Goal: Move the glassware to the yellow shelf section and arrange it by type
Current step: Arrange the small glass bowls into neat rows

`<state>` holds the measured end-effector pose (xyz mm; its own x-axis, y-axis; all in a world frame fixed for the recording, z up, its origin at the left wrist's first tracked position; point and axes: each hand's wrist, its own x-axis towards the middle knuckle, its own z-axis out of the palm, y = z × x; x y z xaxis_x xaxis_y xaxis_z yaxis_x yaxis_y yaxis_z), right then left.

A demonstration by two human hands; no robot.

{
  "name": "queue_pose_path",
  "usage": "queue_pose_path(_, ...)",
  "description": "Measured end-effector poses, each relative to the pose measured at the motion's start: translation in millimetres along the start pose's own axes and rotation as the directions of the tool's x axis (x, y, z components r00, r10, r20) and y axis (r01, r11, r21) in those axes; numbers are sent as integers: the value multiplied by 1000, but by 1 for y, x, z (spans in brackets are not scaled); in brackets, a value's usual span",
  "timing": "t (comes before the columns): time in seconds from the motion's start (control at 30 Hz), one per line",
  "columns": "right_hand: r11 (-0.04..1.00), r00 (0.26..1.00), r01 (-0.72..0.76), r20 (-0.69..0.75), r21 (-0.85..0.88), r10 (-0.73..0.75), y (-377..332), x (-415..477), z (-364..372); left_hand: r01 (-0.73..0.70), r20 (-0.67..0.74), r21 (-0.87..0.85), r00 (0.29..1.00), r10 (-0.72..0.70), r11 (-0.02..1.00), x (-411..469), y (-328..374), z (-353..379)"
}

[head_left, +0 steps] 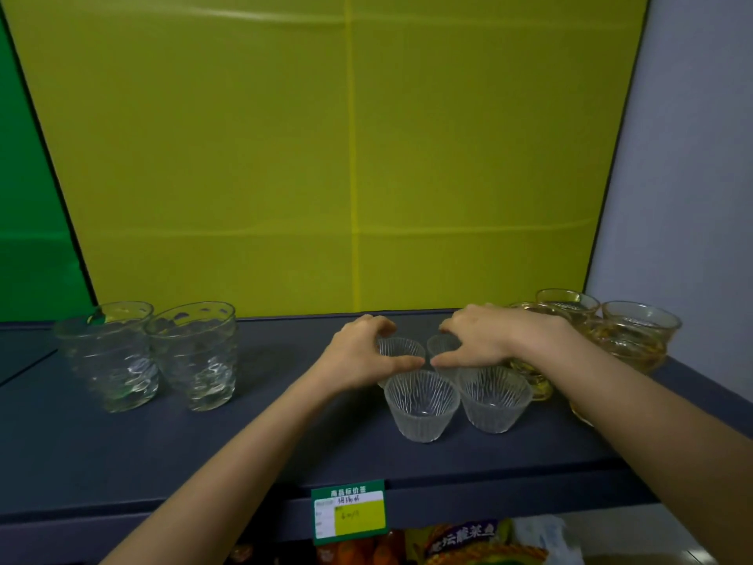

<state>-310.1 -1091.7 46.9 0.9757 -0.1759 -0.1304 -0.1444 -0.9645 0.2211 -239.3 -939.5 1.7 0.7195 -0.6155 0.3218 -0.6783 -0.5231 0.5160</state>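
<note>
On the dark shelf (285,450) before the yellow back panel (326,157), two frosted ribbed cups stand in front, one (421,405) left and one (495,399) right. Behind them stand two more ribbed cups. My left hand (360,352) wraps its fingers and thumb around the rear left cup (401,347). My right hand (485,336) curls the same way around the rear right cup (441,345). Two tall clear dimpled tumblers (110,356) (195,354) stand at the left. Several amber glasses (635,336) cluster at the right, partly hidden by my right forearm.
A green panel (28,197) borders the yellow one on the left, a pale wall (684,157) on the right. A green and yellow price tag (349,509) hangs on the shelf's front edge. Packaged goods (460,542) show on the level below.
</note>
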Motion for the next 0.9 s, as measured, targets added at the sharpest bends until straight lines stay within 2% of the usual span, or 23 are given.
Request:
queue_pose_path(0.37,983,992,114,-64,145,-106,-24,13,-8,77,-3,-5,997,-77,997,-7,-35,-28)
queue_pose_path(0.6,976,985,154,-98,153,-140,-40,16,-8,78,-4,-21,997,-78,997,-18,-49,-41)
queue_pose_path(0.7,962,982,166,-122,216,-142,-32,2,-11,-7,-130,-55,991,0,998,-27,-41,-41)
queue_pose_path(0.77,949,977,175,-167,262,-135,-21,-15,-13,-102,-191,-169,979,69,980,-39,-29,-41)
queue_pose_path(0.83,938,974,172,-195,301,-116,-9,-34,-12,-171,-171,-262,977,129,950,-54,-16,-39)
queue_pose_path(0.9,935,973,153,-214,320,-86,-2,-51,-6,-220,-129,-269,973,191,938,-66,-6,-31)
